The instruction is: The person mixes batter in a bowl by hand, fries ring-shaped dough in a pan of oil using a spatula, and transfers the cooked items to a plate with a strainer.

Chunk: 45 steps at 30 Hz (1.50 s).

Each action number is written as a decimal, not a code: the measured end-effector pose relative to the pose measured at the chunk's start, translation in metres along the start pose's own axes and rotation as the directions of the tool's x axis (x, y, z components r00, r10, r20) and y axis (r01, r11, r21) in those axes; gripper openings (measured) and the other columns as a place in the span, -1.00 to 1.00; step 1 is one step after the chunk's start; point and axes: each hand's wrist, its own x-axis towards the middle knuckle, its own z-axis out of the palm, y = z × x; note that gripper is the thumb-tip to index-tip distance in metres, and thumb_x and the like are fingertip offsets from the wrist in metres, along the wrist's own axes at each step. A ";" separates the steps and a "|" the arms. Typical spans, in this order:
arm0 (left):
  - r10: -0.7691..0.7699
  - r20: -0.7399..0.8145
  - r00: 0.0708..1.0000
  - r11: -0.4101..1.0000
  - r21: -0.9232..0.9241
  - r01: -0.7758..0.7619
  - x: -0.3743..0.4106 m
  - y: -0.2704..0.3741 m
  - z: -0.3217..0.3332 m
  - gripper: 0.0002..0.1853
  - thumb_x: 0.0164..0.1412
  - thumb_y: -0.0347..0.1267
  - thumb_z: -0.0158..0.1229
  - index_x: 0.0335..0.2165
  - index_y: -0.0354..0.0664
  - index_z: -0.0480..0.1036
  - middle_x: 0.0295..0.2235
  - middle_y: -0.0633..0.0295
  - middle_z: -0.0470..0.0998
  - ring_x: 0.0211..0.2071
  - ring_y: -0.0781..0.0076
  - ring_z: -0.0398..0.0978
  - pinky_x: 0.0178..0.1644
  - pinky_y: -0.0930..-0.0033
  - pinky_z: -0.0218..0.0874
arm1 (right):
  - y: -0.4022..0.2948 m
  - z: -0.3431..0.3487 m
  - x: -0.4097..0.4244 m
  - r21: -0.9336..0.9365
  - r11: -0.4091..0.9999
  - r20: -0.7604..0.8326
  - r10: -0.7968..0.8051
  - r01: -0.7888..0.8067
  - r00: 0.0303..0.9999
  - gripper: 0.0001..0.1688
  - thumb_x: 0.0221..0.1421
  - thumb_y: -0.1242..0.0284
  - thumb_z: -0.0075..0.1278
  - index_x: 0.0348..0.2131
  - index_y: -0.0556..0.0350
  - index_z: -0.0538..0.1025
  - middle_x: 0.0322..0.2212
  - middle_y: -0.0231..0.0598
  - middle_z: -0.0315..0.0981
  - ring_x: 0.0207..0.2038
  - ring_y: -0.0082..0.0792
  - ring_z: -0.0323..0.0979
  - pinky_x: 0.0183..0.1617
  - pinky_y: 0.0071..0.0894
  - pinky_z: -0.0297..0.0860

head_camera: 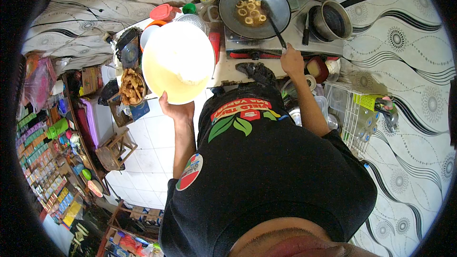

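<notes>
My left hand (177, 110) grips the lower rim of a large pale bowl (160, 82), its thumb over the edge. Glare washes out most of the bowl's inside, so I cannot tell all it holds. In my right hand (293, 63) is the handle of a dark spatula (274, 23). The blade end reaches into a wok (228, 16) on the gas stove (237, 43). Several ring-shaped pieces of food (254, 14) sit in oil in the wok, left of the blade.
Right of the wok, a metal pot (344, 16) rests with a dark pan on the stove, beside a black-handled utensil (306, 34). A container of fried food (132, 87) stands left of the bowl. A black cloth (255, 71) lies at the counter's front. Below left is a wooden stool (114, 151).
</notes>
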 end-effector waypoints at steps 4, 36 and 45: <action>-0.012 -0.008 1.000 0.999 0.048 0.012 0.001 0.001 -0.004 -0.16 -0.02 0.02 0.00 0.19 -0.14 0.09 0.14 0.12 0.23 0.17 0.13 0.19 0.21 0.00 0.01 | 0.000 0.003 -0.003 0.009 0.999 0.034 -0.046 0.046 0.998 -0.42 0.06 0.39 -0.10 0.04 0.35 0.30 -0.32 0.29 0.47 -0.23 0.25 0.45 -0.12 0.11 0.37; 0.015 0.008 1.000 1.000 0.004 -0.015 0.001 0.004 0.001 -0.23 0.02 -0.01 0.00 0.14 -0.21 0.16 0.08 0.13 0.30 0.13 0.18 0.23 0.17 0.11 0.07 | 0.002 0.027 0.028 0.060 0.996 -0.037 0.067 -0.064 0.997 -0.41 0.11 0.42 -0.18 0.13 0.24 0.26 -0.29 0.33 0.45 -0.18 0.26 0.43 -0.04 0.10 0.33; -0.008 0.026 1.000 1.000 -0.015 0.008 0.006 0.002 -0.003 -0.25 0.02 -0.02 0.01 0.12 -0.21 0.20 0.07 0.16 0.32 0.12 0.19 0.24 0.17 0.12 0.07 | 0.001 0.033 0.028 0.101 0.995 -0.015 0.017 -0.016 1.000 -0.44 0.07 0.43 -0.15 0.07 0.26 0.30 -0.23 0.31 0.42 -0.16 0.27 0.40 -0.04 0.13 0.33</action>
